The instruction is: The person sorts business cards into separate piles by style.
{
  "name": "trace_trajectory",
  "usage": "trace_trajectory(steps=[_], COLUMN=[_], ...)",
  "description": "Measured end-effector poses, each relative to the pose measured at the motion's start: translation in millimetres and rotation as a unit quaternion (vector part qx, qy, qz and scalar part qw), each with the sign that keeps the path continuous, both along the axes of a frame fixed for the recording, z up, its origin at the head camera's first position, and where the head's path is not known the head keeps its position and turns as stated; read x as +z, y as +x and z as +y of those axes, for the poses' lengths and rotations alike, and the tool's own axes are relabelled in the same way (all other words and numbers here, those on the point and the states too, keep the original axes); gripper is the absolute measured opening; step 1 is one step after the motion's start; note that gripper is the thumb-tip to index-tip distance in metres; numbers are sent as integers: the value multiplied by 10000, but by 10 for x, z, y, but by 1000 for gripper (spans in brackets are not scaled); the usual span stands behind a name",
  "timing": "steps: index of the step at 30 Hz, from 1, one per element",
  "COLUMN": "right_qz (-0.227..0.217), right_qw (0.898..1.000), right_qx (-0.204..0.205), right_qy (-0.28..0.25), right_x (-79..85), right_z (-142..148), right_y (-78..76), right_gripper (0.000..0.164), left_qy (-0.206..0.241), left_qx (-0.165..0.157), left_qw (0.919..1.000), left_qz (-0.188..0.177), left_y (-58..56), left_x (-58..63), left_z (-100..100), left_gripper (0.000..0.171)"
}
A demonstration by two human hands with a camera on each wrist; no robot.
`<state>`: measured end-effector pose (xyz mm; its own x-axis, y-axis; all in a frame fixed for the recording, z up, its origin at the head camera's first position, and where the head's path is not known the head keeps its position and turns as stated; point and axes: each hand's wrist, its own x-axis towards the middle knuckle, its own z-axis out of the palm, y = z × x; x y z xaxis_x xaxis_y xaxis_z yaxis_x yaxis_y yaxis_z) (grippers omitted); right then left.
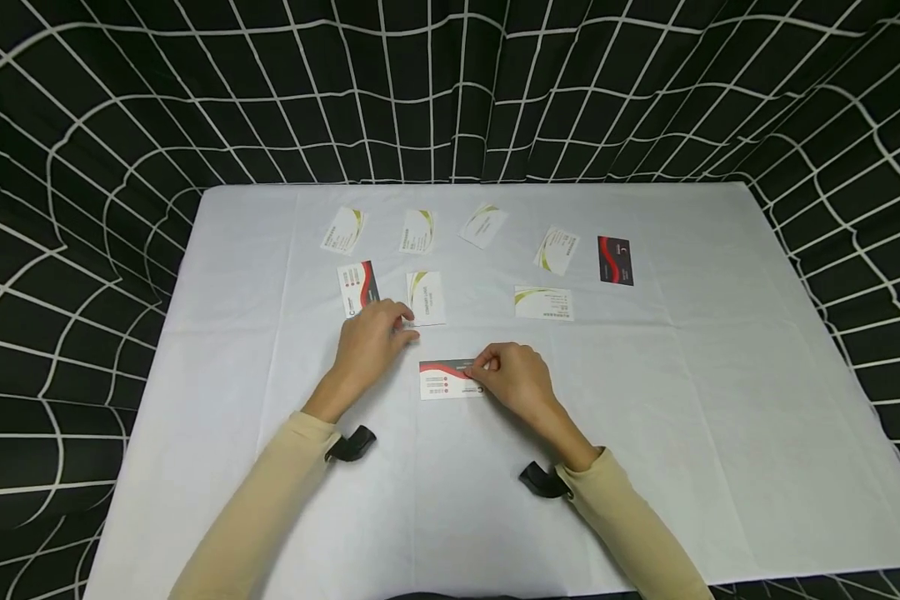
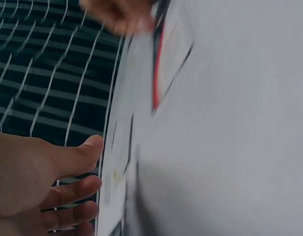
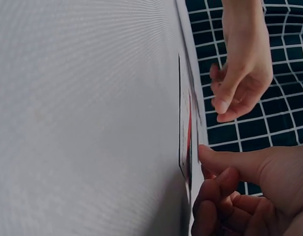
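Note:
A white business card (image 1: 444,388) with a red wave and a grey band lies near the middle of the white-covered table. My right hand (image 1: 517,379) has its thumb and fingertips drawn together at the right end of this card, pinching it there. To the left, my left hand (image 1: 371,342) hovers with thumb and fingers apart and holds nothing. Just beyond its fingers is a white card with a green curve (image 1: 427,298). Another red, grey and white card (image 1: 356,287) is partly covered by that hand. In the left wrist view, the left hand (image 2: 53,187) shows its loosely spread fingers.
Along the back lie several white and green cards, among them one at far left (image 1: 343,231) and one tilted (image 1: 483,225). A dark card with a red wave (image 1: 616,261) lies at the right. Black grid-patterned cloth (image 1: 450,92) surrounds the table (image 1: 720,417).

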<state>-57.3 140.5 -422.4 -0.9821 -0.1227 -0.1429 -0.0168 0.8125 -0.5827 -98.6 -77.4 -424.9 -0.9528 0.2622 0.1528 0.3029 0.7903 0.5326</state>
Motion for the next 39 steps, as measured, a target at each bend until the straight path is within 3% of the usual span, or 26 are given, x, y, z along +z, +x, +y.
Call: trace_trajectory(steps=[6,9,14,20,28,33,39], right_qz=[153,230,316,363,384,504,560], right_qw=[9998,9996,9994,9991,9988,9983,9978], right_qx=[-29,-34,-41,-66,-114,-123,41], right_qy=[-158,-158,-157,-202,-278,-251,-341], right_x=[18,0,-10,-15,-43,-49,-18], right_z=[17,6,-11,-30,-47,-43,-62], right_y=[18,31,34,33,36,27,-11], right_gripper=[14,16,15,15,13,13,12], left_qy=[-402,-769,-1016,-1089,-1130,-1039,-596], left_qx=[201,168,-44,-127,-27,105,192], left_qw=[9980,9939,9866,9824,9881,9916,9955], left_qz=[-434,-771,-1279,-1510,-1047,-761,-717], left_y=[-353,-455,-549,-582,-581,-558,-469], left_x=[39,27,3,47,71,52,66], left_z=[-251,-347,-465,-555,-590,-636,-669], left_gripper=[45,55,64,73,78,65,37])
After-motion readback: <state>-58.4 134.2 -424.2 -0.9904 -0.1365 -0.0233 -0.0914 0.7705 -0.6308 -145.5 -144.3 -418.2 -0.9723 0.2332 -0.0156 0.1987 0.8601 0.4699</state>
